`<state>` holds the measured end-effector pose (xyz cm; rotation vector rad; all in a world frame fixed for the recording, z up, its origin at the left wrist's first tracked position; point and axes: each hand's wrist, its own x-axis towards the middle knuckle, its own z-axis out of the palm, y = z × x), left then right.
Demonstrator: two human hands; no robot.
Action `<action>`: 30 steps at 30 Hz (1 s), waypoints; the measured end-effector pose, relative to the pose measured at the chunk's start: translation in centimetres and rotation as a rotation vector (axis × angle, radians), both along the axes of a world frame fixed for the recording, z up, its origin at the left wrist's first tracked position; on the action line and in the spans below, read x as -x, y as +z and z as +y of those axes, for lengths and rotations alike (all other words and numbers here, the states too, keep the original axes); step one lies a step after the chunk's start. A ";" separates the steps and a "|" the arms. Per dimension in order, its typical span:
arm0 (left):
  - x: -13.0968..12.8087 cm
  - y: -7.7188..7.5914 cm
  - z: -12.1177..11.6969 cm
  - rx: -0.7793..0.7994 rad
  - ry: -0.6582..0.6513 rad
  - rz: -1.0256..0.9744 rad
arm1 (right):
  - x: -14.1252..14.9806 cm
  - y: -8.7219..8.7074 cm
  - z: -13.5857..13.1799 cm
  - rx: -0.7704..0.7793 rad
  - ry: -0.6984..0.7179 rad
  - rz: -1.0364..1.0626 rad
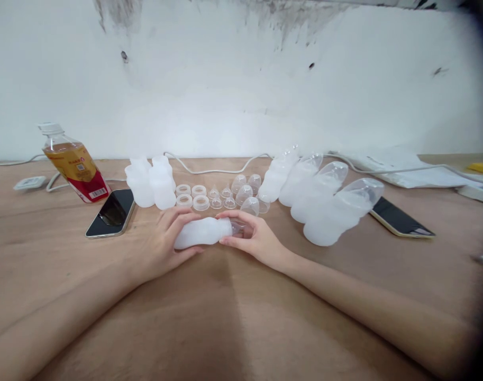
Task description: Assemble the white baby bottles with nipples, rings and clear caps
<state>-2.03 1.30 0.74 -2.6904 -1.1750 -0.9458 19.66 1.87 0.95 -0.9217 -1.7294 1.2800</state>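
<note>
A frosted white baby bottle point(199, 233) lies on its side between my hands, its clear nipple end pointing right. My left hand point(167, 241) is wrapped round the base of the bottle. At the other end, my right hand point(257, 238) grips the collar, with the nipple partly hidden behind its fingers. Just beyond the hands sit several white collar rings point(201, 202), several clear nipples point(215, 202) and several clear dome caps point(249, 205). White bottle bodies without tops point(162, 182) stand behind my left hand. To the right stand several capped bottles point(328, 219).
A drink bottle point(79, 169) and a phone point(111, 213) are at the left, near a white charger point(29, 183). Another phone point(403, 218) lies right of the capped bottles. A white cable point(219, 172) runs along the wall, and a plastic bag point(400, 169) lies at the back right.
</note>
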 end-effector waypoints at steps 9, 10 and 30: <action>0.0 -0.3 0.3 -0.106 -0.023 0.031 | 0.0 0.0 -0.1 -0.029 0.011 -0.012; 0.0 -0.3 0.3 -0.140 -0.027 0.021 | 0.0 0.0 -0.2 -0.038 0.013 -0.017; 0.3 0.2 0.0 0.039 -0.051 0.130 | 0.0 0.0 -0.4 -0.158 -0.049 -0.063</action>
